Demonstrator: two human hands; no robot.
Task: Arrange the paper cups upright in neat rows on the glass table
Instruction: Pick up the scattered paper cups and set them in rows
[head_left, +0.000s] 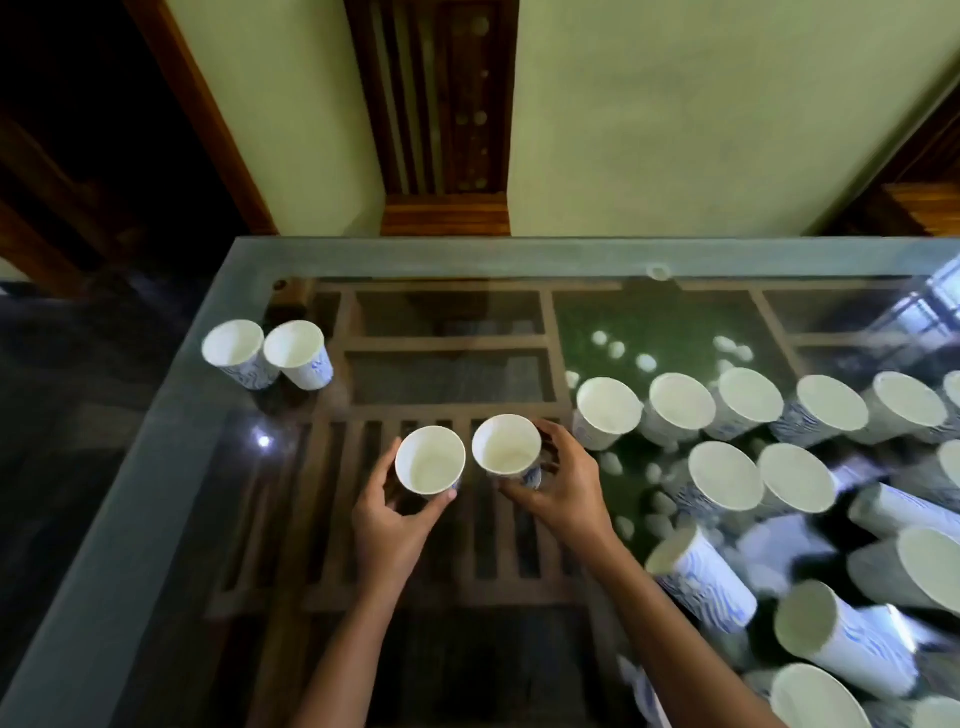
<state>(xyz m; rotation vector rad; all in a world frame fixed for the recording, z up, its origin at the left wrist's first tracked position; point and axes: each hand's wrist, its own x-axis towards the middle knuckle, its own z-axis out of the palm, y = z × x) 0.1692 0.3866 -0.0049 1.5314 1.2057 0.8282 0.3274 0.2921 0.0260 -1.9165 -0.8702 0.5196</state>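
My left hand (387, 519) grips a white paper cup (430, 460) with a blue pattern, upright, mouth up. My right hand (558, 486) curls round a second upright cup (506, 445) right beside it. Both cups are over the middle of the glass table (171, 467); whether they touch the glass is unclear. Two upright cups (234, 347) (295, 345) stand side by side at the far left. A row of several upright cups (680, 401) runs along the right, with a second row (724, 475) in front of it.
Several more cups (810, 621) crowd the near right corner, some tilted or lying. Under the glass show a wooden lattice frame (447, 343) and green matting with white pebbles (644, 338). A wall and a wooden panel (441, 119) stand behind the table's far edge.
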